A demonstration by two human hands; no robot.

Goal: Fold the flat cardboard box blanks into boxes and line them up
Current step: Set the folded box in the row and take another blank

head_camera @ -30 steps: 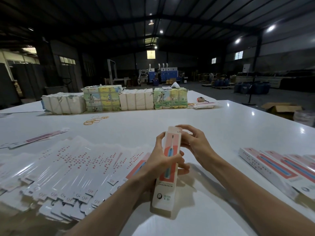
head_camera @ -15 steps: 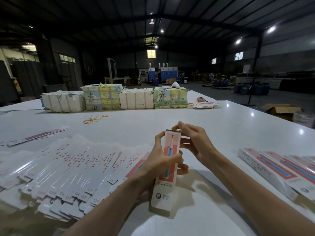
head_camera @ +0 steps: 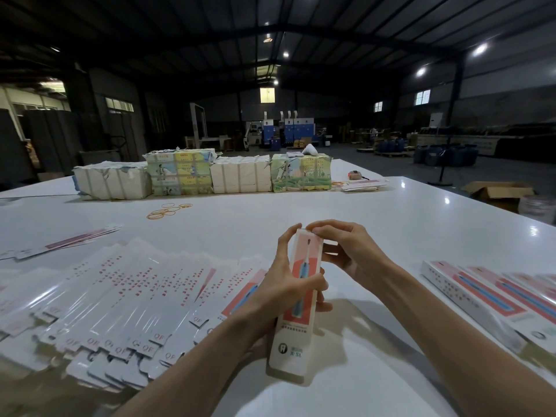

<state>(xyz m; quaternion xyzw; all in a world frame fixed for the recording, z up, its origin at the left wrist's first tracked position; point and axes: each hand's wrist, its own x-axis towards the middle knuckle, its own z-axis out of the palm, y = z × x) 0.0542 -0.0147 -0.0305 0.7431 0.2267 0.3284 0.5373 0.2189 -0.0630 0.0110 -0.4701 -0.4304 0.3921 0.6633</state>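
You hold 1 folded box (head_camera: 291, 341) upright and slightly tilted over the white table (head_camera: 376, 218), right in front of you; whether its lower end touches the table cannot be told; your left hand (head_camera: 282, 288) wraps around its middle, thumb across the printed front and fingers curled behind; your right hand (head_camera: 349, 251) is curled at the box's top end, fingertips (head_camera: 322, 229) pinching the top edge; the box front shows a salmon panel with a blue toothbrush. To your left, a fanned spread of flat blanks (head_camera: 120, 290) lies on the table, overlapping one another; to your right, a row of finished boxes (head_camera: 481, 296) lies side by side. At the table's far edge sit 4 wrapped bundles (head_camera: 207, 174) in a line; a few rubber bands (head_camera: 168, 209) lie in front of them.
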